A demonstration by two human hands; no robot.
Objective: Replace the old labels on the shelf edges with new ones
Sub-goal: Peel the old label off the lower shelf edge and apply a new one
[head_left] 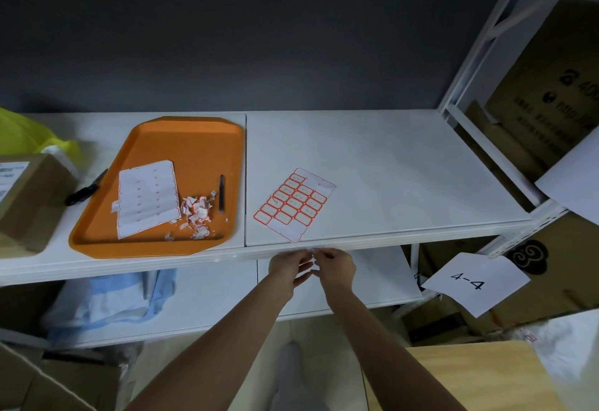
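My left hand and my right hand meet fingertip to fingertip against the front edge of the white shelf. Something small and pale sits between the fingertips; I cannot tell what it is. Just behind them on the shelf lies a sheet of red-bordered labels, with some places peeled bare. An orange tray to the left holds a used backing sheet, a heap of torn label scraps and a dark pen.
Black scissors lie left of the tray, beside a cardboard box and a yellow bag. A paper sign reading 4-4 hangs at the right by stacked cartons. Blue cloth lies on the lower shelf.
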